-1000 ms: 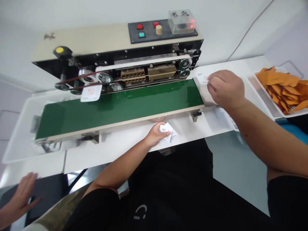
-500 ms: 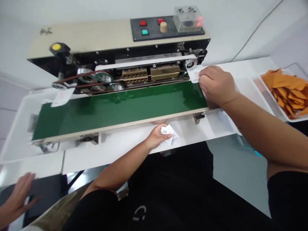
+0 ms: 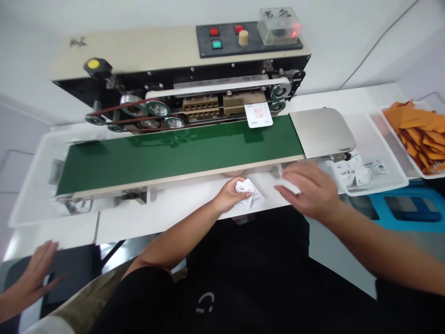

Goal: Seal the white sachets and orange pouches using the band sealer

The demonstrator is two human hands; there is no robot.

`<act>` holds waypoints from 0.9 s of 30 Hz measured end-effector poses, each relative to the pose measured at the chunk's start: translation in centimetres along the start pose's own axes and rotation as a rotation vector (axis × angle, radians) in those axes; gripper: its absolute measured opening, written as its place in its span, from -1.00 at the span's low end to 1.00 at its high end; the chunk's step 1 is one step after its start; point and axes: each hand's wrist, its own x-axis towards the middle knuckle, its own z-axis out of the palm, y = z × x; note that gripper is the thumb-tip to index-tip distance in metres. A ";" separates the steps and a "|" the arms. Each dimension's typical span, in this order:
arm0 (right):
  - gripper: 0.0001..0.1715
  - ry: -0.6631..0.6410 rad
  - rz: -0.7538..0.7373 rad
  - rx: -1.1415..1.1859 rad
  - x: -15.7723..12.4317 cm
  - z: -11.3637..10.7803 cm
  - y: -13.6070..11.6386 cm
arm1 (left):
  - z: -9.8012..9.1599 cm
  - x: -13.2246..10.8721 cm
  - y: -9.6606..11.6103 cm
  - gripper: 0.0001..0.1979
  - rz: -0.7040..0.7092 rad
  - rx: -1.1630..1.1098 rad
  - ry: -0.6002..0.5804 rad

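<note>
My left hand point(image 3: 231, 195) grips a few small white printed sachets point(image 3: 247, 191) between thumb and fingers, in front of the machine. To the right of them my right hand point(image 3: 309, 188) hovers with thumb and fingers apart and nothing in it, slightly blurred. One white sachet point(image 3: 259, 116) with a pink print sits in the band sealing machine point(image 3: 139, 51), its top edge caught under the sealing bands and its body hanging over the green conveyor belt point(image 3: 181, 153).
A white tray point(image 3: 392, 178) with several sachets stands at the right, beside a bin of orange pouches point(image 3: 417, 130). Another white tray point(image 3: 31, 185) is under the belt's left end. A co-worker's hand point(image 3: 34, 273) shows at lower left. A blue plastic stool point(image 3: 413, 208) stands below.
My right hand has let go of the sachet and drawn back toward me. That sachet has moved left along the machine. The sachet at the belt's left end is gone from view.
</note>
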 end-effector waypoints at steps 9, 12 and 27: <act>-0.73 -0.177 0.604 0.214 -5.9 5.9 -6.1 | 0.2 -0.2 0.0 -0.39 0.055 0.070 -0.017; -0.55 -0.192 0.785 0.336 -6.5 7.7 -6.1 | 0.0 -0.1 -0.2 -0.40 0.068 0.063 -0.031; -0.55 0.181 1.396 0.993 -7.8 10.7 -7.4 | 0.1 -0.3 -0.2 -0.37 0.079 0.028 -0.017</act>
